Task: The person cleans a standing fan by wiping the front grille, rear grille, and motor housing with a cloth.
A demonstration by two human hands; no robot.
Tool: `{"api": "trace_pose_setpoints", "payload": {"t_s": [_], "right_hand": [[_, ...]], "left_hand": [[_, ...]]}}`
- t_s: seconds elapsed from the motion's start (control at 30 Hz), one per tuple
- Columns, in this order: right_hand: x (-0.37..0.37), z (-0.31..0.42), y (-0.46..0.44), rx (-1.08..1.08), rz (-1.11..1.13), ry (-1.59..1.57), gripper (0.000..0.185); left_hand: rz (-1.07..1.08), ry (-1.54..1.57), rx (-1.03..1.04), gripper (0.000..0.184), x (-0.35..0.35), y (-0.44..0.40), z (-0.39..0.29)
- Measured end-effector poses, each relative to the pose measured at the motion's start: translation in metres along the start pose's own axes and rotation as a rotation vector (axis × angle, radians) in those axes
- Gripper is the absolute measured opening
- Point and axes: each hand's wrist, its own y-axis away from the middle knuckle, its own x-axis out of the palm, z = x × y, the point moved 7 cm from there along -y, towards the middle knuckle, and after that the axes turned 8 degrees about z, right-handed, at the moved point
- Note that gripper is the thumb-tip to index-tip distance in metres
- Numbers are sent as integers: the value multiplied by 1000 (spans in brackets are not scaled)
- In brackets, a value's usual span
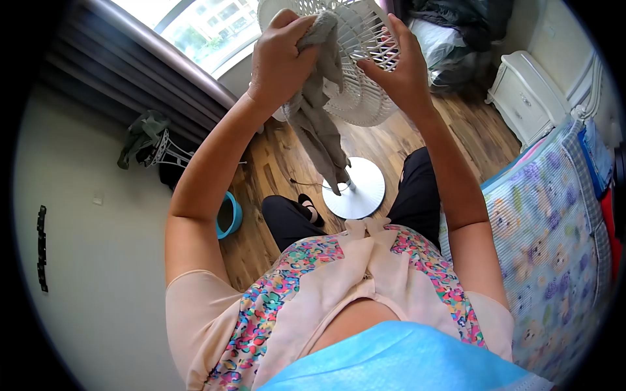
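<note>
A white standing fan rises in front of me, its lattice-like grille near the top of the view. My left hand is closed around a grey cloth, which hangs down in folds in front of the fan. Part of the cloth lies against the left side of the grille. At the grille's right edge, my right hand grips the rim, thumb on the near side and fingers partly hidden behind it. The fan's round white base stands on the floor between my legs.
A blue tub sits on the wood floor at the left. A bed with a patterned cover is on my right, beyond it a white bedside cabinet. Grey curtains hang by the window.
</note>
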Motion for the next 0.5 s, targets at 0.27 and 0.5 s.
{"api": "trace_pose_setpoints", "payload": {"t_s": [0.27, 0.5], "right_hand": [[3, 7, -2, -44, -65, 18, 80], [-4, 6, -5, -50, -50, 61, 89]], "left_hand": [[287, -311, -65, 28, 14, -18, -22], [170, -150, -55, 38, 6, -6, 3]]}}
